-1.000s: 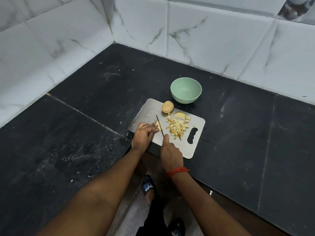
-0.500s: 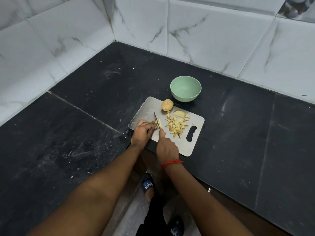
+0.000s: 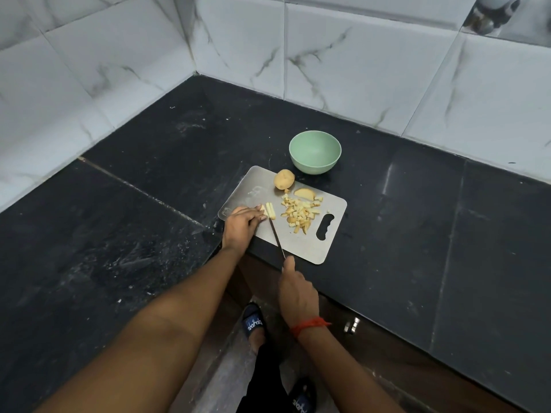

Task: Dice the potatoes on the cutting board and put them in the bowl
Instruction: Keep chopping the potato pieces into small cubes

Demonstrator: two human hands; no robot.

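Dicing under way; single head view, all places taken from the cutting board (image 3: 298, 242). On its left part a few pale potato sticks (image 3: 270, 210) lie side by side. The left hand (image 3: 243, 222) rests on the board's left edge with fingers stretched out, the tips touching the sticks and pinning them. The right hand (image 3: 296, 290) sits just off the board's near edge, wrapped round the handle of the knife (image 3: 277, 238). The thin blade runs up across the board to the near end of the sticks; whether it touches the board I cannot tell. The diced pile (image 3: 299, 214) sits mid-board, just right of the sticks and apart from both hands. A slice (image 3: 304, 193) lies beyond the pile, and a whole potato (image 3: 284, 179) sits at the board's far edge. The green bowl (image 3: 314, 169) stands just past that edge, with nothing visible inside. Judgement: the sticks are light, firm and wet-faced, so they will likely skid on the smooth board; press them from above, fingertips back from the blade. The whole potato is round and will roll, so halve it for a flat face. The dice are loose and best scooped together.
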